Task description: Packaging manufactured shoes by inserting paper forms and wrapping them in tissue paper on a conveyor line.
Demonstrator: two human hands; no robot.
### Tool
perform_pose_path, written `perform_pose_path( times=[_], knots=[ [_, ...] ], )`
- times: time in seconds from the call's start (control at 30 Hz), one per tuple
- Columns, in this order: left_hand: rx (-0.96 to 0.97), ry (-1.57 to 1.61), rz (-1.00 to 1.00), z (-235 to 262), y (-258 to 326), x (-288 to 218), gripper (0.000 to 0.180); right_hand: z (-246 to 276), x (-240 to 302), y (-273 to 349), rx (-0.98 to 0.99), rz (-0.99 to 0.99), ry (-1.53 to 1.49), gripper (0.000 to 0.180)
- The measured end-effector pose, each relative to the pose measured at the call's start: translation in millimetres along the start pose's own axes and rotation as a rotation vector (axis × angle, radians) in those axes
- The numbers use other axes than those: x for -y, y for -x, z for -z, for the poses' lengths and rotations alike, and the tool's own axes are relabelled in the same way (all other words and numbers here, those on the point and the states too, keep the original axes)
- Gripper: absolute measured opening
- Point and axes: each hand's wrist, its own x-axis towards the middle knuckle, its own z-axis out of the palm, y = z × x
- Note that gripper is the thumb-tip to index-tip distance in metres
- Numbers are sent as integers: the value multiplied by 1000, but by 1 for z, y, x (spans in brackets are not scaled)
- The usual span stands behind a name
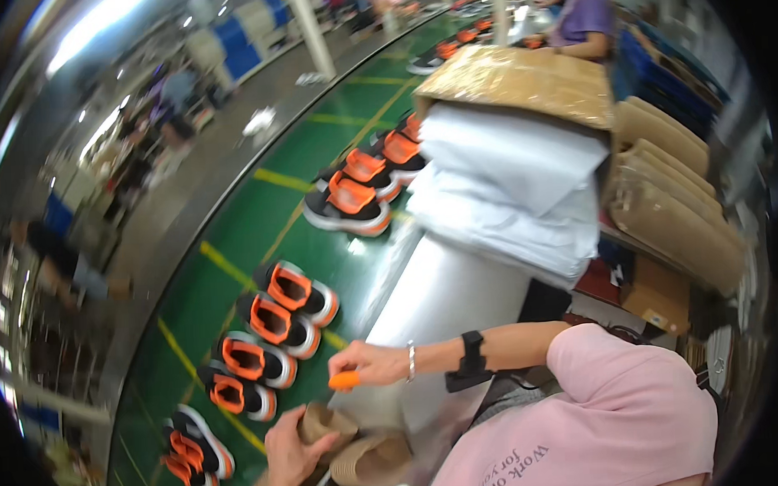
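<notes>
Watching remotely, I'd keep the black-and-orange, white-soled shoes (281,326) on the green belt (241,223) unbumped. Left hand (295,447) is curved against a tan, rounded, paper-like roll (334,422); I'd go gentle, no crushing. The small bright-orange piece (345,380) sits above that, pinched by the right hand (366,362); I'd keep that grip light.

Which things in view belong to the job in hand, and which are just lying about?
Likely the job:
orange piece, in the right hand
brown rolls, at the left hand
shoes on the green belt, probably

Seemingly lying about:
white sheets
carton
brown bundles
</notes>
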Motion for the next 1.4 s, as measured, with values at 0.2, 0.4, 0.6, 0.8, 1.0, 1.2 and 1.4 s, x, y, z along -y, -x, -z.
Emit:
perform_pose_path(
  times=[0.2,0.4,0.6,0.8,1.0,1.2,1.4],
  knots=[
    [80,67,25,-7,-21,-4,50,-47,-31,-2,19,35,146,13],
    [60,75,2,5,-8,-11,55,-46,-24,4,-164,234,231,13],
    [140,788,-153,3,-100,-52,41,72,57,11,-33,527,323,14],
    [154,512,-390,-36,-181,-109,23,276,127,141,-1228,-297,1825,65],
    [113,144,-644,-88,-227,-149,27,374,160,194,-551,-556,1275,69],
    [257,318,-536,-136,-245,-144,21,391,152,186,-600,-464,1264,64],
    [365,490,-465,-159,-231,-123,31,397,138,176,-438,-310,1310,38]
  ],
)
